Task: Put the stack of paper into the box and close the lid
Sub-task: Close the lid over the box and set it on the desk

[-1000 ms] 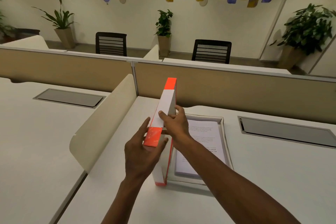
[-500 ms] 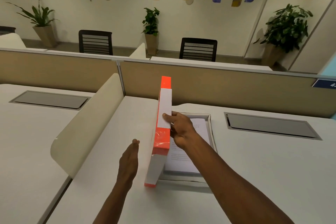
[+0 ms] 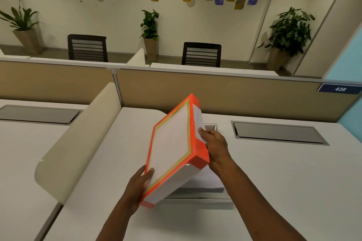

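White laminate desk (image 3: 274, 182) across the lower frame, backed by a tan fabric partition (image 3: 225, 96) with a cream curved divider (image 3: 78, 143) on the left edge. Two grey recessed cable hatches set into the desktops, one at far left (image 3: 39, 113), one at right (image 3: 278, 133). A blue number plate (image 3: 339, 89) reading 438 fixed to the partition at far right. Beyond the partition, two black slatted chairs (image 3: 87, 48) and three potted plants (image 3: 290, 31) against a cream wall decorated with blue and yellow shapes.

At centre, a white lid (image 3: 172, 148) with orange border and orange corners, held tilted over the box (image 3: 197, 198), left edge low and near, right edge raised, not yet seated. Beneath it, the shallow white box flat on the desk, mostly hidden; only its near wall and far right corner showing. Inside the box, the stack of paper (image 3: 205, 182), its near right corner with faint printed lines visible below the lid's lifted edge.

Left hand (image 3: 137, 188) at the lid's near left corner, thumb pressed on the top face, fingers wrapped underneath out of sight, clamping that corner. Right hand (image 3: 215, 146) on the lid's right side wall, thumb laid on the white side panel, fingers curled behind and below the edge, gripping it. Both bare forearms reaching in from the bottom of the frame.
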A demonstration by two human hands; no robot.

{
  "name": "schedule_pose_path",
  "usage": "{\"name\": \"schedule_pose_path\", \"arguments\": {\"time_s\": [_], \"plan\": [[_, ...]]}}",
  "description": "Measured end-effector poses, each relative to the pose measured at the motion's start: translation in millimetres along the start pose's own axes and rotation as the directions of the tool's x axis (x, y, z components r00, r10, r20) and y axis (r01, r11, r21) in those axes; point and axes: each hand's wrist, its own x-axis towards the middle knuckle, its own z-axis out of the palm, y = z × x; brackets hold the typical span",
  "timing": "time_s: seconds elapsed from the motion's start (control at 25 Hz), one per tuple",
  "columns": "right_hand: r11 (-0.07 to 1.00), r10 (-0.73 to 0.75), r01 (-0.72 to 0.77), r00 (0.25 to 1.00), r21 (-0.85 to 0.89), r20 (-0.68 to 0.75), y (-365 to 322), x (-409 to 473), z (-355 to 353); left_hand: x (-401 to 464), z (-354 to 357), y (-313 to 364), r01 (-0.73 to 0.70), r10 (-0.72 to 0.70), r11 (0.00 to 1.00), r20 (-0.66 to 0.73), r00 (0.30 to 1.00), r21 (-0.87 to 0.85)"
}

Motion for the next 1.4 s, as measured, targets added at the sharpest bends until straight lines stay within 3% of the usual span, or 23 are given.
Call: {"name": "schedule_pose_path", "arguments": {"time_s": [0.12, 0.24, 0.52, 1.0, 1.4], "plan": [[0.971, -0.115, 0.071, 0.976, -0.229, -0.185, 10, 10, -31, -2, 2, 2, -0.059, 0.059, 0.998, 0.029, 0.998, -0.026], [0.94, -0.17, 0.09, 0.96, -0.328, -0.223, 22, 15, -62, -4, 11, 9, -0.118, 0.117, 0.992, 0.03, 0.993, 0.045], [0.959, -0.039, -0.006, 0.988, -0.282, -0.152, 51, 16, -128, 13, 45, 41, -0.173, 0.174, 0.969, 0.007, 0.985, 0.178], [0.966, 0.058, -0.109, 0.975, -0.236, -0.212, 82, 39, -146, 32, 66, 27, -0.142, 0.174, 0.947, -0.089, 0.981, 0.287], [0.857, -0.044, -0.131, 0.945, -0.498, -0.323, 100, 25, -161, 19, 63, -2, -0.147, 0.184, 0.94, -0.096, 0.978, 0.307]]}}
